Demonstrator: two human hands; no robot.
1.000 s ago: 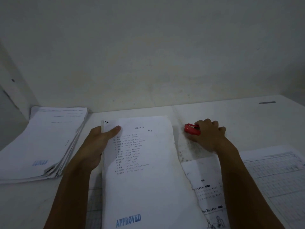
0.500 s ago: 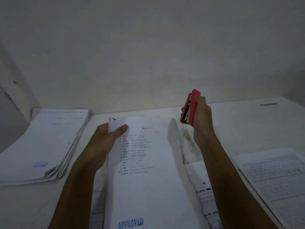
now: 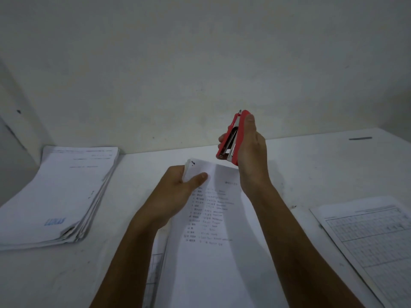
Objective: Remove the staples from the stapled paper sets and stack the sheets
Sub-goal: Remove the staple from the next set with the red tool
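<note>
The left hand (image 3: 178, 187) pinches the top left corner of a stapled paper set (image 3: 213, 230), thumb lying on the printed front sheet. The right hand (image 3: 249, 150) grips a red stapler (image 3: 231, 138) upright, raised above the set's far edge. A paper stack (image 3: 55, 196) lies at left on the white worktop (image 3: 311, 165), a gridded sheet (image 3: 373, 241) at right.

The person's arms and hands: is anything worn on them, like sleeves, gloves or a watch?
Nothing shows. The left hand and right hand are bare, without gloves or visible rings. Both forearms are uncovered down to the picture's lower edge: no sleeve, watch or band in view.
</note>
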